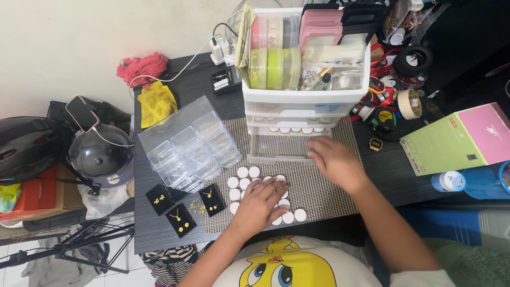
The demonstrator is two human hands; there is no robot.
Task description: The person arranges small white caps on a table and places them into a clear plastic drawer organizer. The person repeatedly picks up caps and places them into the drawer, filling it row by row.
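Small white round caps (243,183) lie clustered on a beige woven mat (313,186) at the near middle of a dark wood-grain desk (154,223). The left hand (260,204) rests palm down on the cluster, fingers spread and flat, gripping nothing. The right hand (334,159), fingers extended and slightly blurred, is at the open lowest drawer (276,149) of a white plastic drawer unit (305,98); whether it holds anything cannot be told. A row of similar white caps lines the back of that drawer.

Left of the mat stand clear plastic boxes (188,143). In front of them lie three black display cards (180,204) bearing gold jewellery. A yellow cloth (156,103) and a red cloth (142,68) lie at the far left corner, near a white power adapter (218,50) with its cable. To the right are tape rolls (409,103), a green and pink box (457,139) and a blue bottle (478,180).

Beyond the desk's left edge sit a dark helmet (29,146) and a grey domed lid (100,154) with a phone (82,113) on top. The wall behind is cream.
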